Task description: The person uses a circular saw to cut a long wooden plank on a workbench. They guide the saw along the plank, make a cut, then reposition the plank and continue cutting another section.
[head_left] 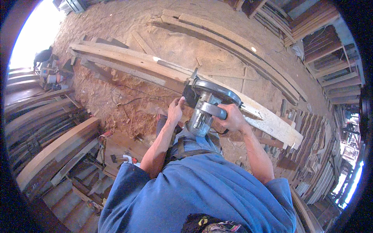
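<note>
A grey-and-black circular saw rests over a long timber beam that runs from the far left to the right in front of me. My right hand is closed around the saw's rear handle. At the left edge of the saw's dark base plate is my left hand, its thumb up against the plate and its fingers curled, partly hidden. The pale right part of the beam extends past the saw. The blade's lower part and its contact with the wood are hidden by the guard and body.
Sawdust covers the ground. More long planks lie beyond the beam. A black cable loops on the ground at left. A thick curved timber and a hammer are at lower left. Stacked boards stand at right.
</note>
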